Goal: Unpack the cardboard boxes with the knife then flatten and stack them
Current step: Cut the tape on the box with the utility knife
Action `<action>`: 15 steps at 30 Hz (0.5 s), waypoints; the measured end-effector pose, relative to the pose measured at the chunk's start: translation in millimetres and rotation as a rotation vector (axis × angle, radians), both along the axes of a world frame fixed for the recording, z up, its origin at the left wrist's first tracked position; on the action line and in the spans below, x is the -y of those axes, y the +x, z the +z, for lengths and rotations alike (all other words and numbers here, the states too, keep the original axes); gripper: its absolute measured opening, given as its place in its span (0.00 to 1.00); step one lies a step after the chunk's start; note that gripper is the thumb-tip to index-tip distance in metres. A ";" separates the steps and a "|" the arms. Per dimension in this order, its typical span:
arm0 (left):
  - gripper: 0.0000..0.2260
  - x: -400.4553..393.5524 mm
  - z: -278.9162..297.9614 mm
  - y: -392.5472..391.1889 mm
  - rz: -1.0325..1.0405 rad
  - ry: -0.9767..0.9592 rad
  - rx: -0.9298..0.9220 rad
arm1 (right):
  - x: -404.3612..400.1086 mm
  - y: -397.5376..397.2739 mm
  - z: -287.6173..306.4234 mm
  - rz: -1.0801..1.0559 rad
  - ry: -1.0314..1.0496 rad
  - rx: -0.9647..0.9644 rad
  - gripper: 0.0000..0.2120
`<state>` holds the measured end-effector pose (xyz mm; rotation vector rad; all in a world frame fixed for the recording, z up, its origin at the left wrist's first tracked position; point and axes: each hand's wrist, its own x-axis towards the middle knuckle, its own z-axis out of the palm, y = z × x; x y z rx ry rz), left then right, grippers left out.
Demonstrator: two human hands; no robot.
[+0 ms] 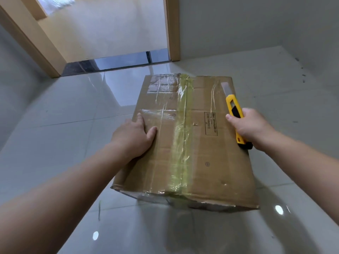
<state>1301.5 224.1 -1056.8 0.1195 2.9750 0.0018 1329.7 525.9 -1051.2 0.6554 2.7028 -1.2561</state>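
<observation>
A closed brown cardboard box [198, 143] sits on the glossy tiled floor in front of me, its top seam sealed with a strip of yellowish clear tape [180, 136] running away from me. My left hand [134, 138] rests flat on the box's left top edge, fingers straight. My right hand [248, 125] grips a yellow and black utility knife [233, 109] over the box's right edge. Its blade is extended and points toward the far right corner of the box.
Light grey floor tiles [73, 134] surround the box on all sides. An open doorway with a wooden frame [173, 33] lies straight ahead, with a dark threshold strip [117, 63]. A white wall [256, 24] stands to the right.
</observation>
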 end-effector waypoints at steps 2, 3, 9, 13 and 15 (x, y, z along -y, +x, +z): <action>0.36 -9.8 1.9 -1.3 0.000 -0.046 -0.018 | -5.4 15.1 3.5 0.021 0.134 0.021 0.15; 0.36 -14.1 3.0 -2.6 -0.001 -0.059 -0.023 | -9.2 21.2 6.7 0.028 0.173 0.036 0.15; 0.37 -39.3 2.9 -4.1 -0.030 -0.054 -0.019 | -22.6 46.5 15.0 0.092 0.124 0.135 0.15; 0.38 -42.3 1.0 -0.1 -0.021 -0.029 -0.002 | -26.5 35.5 12.4 0.080 0.152 0.082 0.16; 0.38 -39.7 -0.5 3.8 -0.004 -0.015 0.008 | -28.3 18.4 11.4 0.084 0.164 0.071 0.16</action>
